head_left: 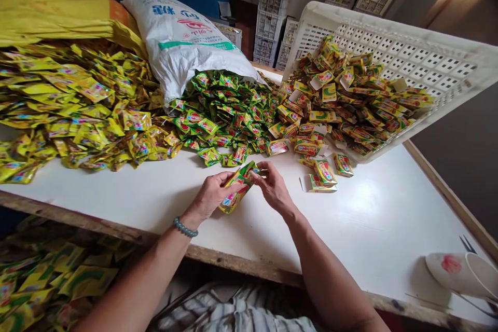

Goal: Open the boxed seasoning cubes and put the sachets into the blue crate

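Note:
Over the white table (pixel 155 202), a yellow and green printed packet (pixel 232 199) is held at a slant between both hands. My left hand (pixel 210 194) is closed on its left side, with the thumb across the front. At its upper right end, the fingers of my right hand (pixel 274 189) pinch the packet's edge. Whether a smaller item is also in the right fingers is hidden. Just beyond the hands lies a heap of small green candy packets (pixel 229 114). To their right are several small printed boxes (pixel 322 172), some with flaps open.
A white sack (pixel 187 36) and a yellow sack (pixel 62 10) lie at the back. Yellow sachets (pixel 85 109) spread across the left. A tilted white plastic crate (pixel 424 57) holds many boxes. A mug (pixel 455 270) lies at the right front. More yellow packets (pixel 85 280) sit below the table edge.

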### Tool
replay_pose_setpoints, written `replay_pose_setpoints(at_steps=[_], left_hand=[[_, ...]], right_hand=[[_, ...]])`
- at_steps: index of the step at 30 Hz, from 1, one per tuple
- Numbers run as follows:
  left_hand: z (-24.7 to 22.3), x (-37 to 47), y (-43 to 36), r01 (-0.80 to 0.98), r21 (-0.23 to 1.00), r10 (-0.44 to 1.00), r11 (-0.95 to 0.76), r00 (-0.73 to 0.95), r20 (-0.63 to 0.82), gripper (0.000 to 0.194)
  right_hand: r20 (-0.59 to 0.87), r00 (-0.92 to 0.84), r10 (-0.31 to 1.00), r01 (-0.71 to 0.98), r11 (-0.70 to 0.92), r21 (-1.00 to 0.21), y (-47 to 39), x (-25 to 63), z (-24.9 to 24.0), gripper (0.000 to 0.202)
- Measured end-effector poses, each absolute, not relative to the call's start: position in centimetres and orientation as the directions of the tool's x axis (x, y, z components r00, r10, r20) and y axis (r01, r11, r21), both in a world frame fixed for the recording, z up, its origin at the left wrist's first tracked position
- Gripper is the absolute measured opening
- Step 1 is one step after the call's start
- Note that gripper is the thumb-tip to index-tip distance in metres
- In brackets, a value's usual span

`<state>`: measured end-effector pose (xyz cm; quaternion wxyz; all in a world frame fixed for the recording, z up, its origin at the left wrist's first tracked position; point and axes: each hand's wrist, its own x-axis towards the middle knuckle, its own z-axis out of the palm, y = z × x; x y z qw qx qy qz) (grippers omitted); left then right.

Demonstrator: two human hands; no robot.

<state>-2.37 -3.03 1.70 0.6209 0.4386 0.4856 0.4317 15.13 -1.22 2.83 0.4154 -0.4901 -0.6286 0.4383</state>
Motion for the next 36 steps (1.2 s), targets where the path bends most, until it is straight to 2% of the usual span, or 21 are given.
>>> replay_pose_setpoints(at_steps=[6, 10, 13, 16, 19, 22, 24, 26, 29, 31, 36], left_hand=[[1.6, -2.6, -3.2, -0.238, 0.926, 0.951, 0.294, 0.174, -0.257, 0.042], [1.6, -2.6, -3.3, -0.276, 0.915, 0.953, 0.293, 0.163, -0.256, 0.046], [1.6, -2.7, -3.3, -0.265, 0.936, 0.969, 0.233, 0.139, -0.202, 0.043], [1.8, -2.7, -3.5, -0.245, 0.946, 0.976, 0.213, 0.108, -0.191, 0.049], [2.0, -2.7, -3.7, -0.218, 0.952, 0.976, 0.217, 0.080, -0.204, 0.057], [2.0, -2.7, -4.0, -0.186, 0.968, 0.985, 0.170, 0.073, -0.159, 0.061], [2.0, -2.6, -4.0, -0.170, 0.977, 0.991, 0.126, 0.060, -0.117, 0.061], [2.0, -2.5, -4.0, -0.189, 0.978, 0.996, 0.090, 0.027, -0.086, 0.058], [2.2, -2.5, -3.7, -0.251, 0.964, 0.995, 0.083, -0.026, -0.092, 0.054], [2.2, -2.7, -3.6, -0.269, 0.957, 0.993, 0.105, -0.022, -0.115, 0.051], [1.9, -3.1, -3.6, -0.241, 0.952, 0.981, 0.188, 0.084, -0.173, 0.040]], right_hand=[[0.221, -0.116, 0.968, 0.449, 0.250, -0.858, -1.2, 15.2, 2.5, 0.029], [0.142, -0.095, 0.985, 0.441, 0.169, -0.882, -1.8, 14.6, 2.4, 0.029], [0.058, -0.198, 0.978, 0.420, 0.138, -0.897, -2.2, 14.0, 2.5, 0.033], [0.005, -0.276, 0.961, 0.421, 0.125, -0.899, -2.3, 13.6, 2.7, 0.038], [0.017, -0.304, 0.953, 0.442, 0.156, -0.883, -2.1, 13.6, 2.6, 0.037], [0.049, -0.329, 0.943, 0.448, 0.202, -0.871, -2.1, 13.4, 2.3, 0.034], [0.086, -0.300, 0.950, 0.409, 0.210, -0.888, -2.3, 13.2, 2.3, 0.030], [0.131, -0.199, 0.971, 0.300, 0.188, -0.935, -2.4, 13.0, 2.3, 0.025], [0.122, -0.077, 0.989, 0.098, 0.130, -0.987, -2.6, 12.7, 2.3, 0.033], [0.078, -0.099, 0.992, 0.037, 0.082, -0.996, -2.7, 12.4, 2.1, 0.031], [0.016, -0.198, 0.980, 0.037, 0.023, -0.999, -2.9, 12.3, 1.5, 0.030]])
